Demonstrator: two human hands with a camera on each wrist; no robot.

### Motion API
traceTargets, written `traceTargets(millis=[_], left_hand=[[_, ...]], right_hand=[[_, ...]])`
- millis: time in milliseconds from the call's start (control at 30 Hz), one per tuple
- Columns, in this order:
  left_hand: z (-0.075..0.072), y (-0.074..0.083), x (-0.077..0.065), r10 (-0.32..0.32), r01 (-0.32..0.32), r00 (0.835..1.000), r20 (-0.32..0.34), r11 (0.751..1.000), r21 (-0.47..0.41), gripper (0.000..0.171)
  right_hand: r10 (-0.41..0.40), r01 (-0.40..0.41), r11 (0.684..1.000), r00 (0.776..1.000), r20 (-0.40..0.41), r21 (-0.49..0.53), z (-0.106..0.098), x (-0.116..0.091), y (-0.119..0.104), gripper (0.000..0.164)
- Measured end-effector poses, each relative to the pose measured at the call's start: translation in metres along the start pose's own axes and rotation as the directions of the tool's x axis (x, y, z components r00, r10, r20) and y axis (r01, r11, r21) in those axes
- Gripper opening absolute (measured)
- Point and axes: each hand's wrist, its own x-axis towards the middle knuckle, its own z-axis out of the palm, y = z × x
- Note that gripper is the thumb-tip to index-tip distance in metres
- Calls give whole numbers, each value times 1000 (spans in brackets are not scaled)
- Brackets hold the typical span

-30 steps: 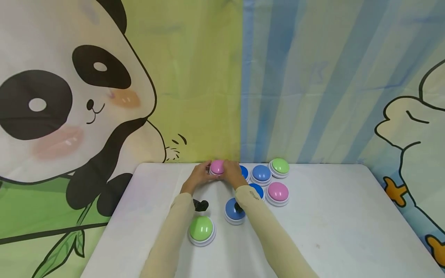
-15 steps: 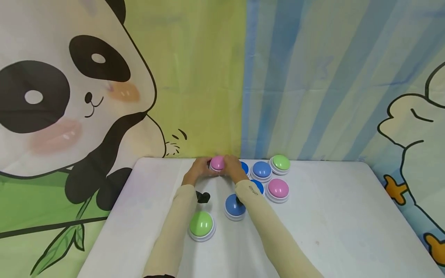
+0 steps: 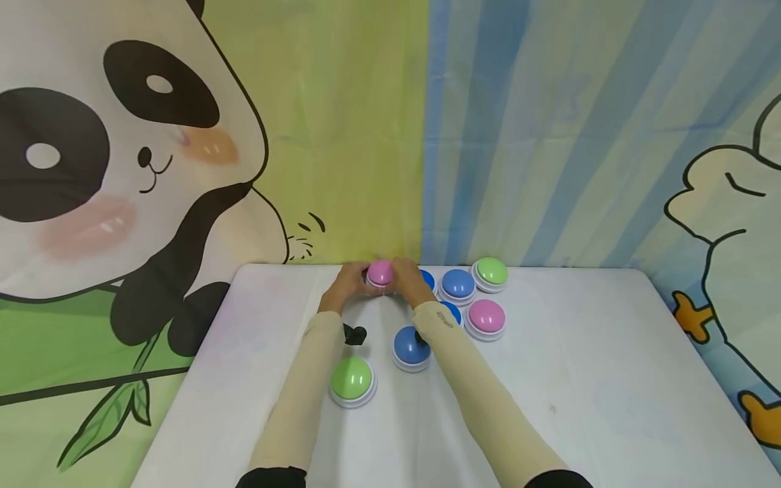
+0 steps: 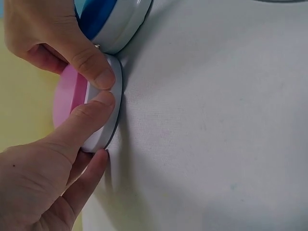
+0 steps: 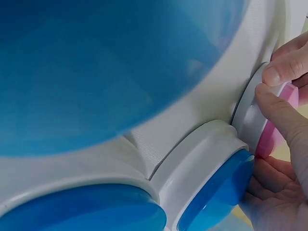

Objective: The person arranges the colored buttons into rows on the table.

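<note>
Both hands hold a pink dome push button (image 3: 380, 271) with a white base at the table's far edge. My left hand (image 3: 349, 288) grips its left side, and my right hand (image 3: 411, 281) grips the right. In the left wrist view the thumbs meet tip to tip on the white base (image 4: 102, 137), which sits on the tabletop. A blue push button (image 5: 204, 185) touches or nearly touches the pink one's base and lies right beside my right hand's fingers. Part of that blue button is hidden behind the right hand in the head view.
Right of the hands are another blue button (image 3: 457, 282), a green button (image 3: 491, 272), a second pink button (image 3: 487, 316) and a partly hidden blue button (image 3: 451, 312). Nearer, between the forearms, are a blue button (image 3: 411, 347) and a green button (image 3: 352, 379). A printed curtain (image 3: 342, 135) stands behind the white table (image 3: 610, 379).
The head view has tilted down, so everything sits higher in it. Both hands stay on the pink push button, which shows no clear shift on the table.
</note>
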Motion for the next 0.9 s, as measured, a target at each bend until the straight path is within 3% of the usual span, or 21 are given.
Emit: traceTargets(millis=[300,500,900], left_hand=[[-6,-9,-6,-76,76,997,18,997,31,62],[-9,-6,-3,-38,37,999,28,998,52,64],[-6,3,4,-44,42,998,46,999,33,66]], right_hand=[[-35,33,997,999,21,64,9,5,-6,47],[-4,3,1000,999,35,29,8,8,-4,51],[11,-9,999,999,49,-48,-6,7,0,50]])
